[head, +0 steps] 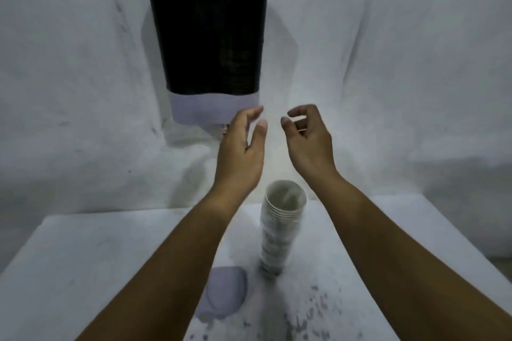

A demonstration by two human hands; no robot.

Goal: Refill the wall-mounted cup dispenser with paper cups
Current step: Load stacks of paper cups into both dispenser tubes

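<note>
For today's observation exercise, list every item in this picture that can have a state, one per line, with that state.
Cup dispenser: hanging on the wall, dark body, pale base.
Stack of paper cups: upright on the table, nested, untouched.
Pale lid: lying loose on the table beside the stack.
Left hand: raised, fingers relaxed, holding nothing.
Right hand: raised, fingers loosely curled, holding nothing.

dispenser point(210, 44) – 1 | cup stack point(278, 232) – 1 | lid point(225, 295) – 1 | hands – 2: left point(241, 147), right point(307, 138)
</note>
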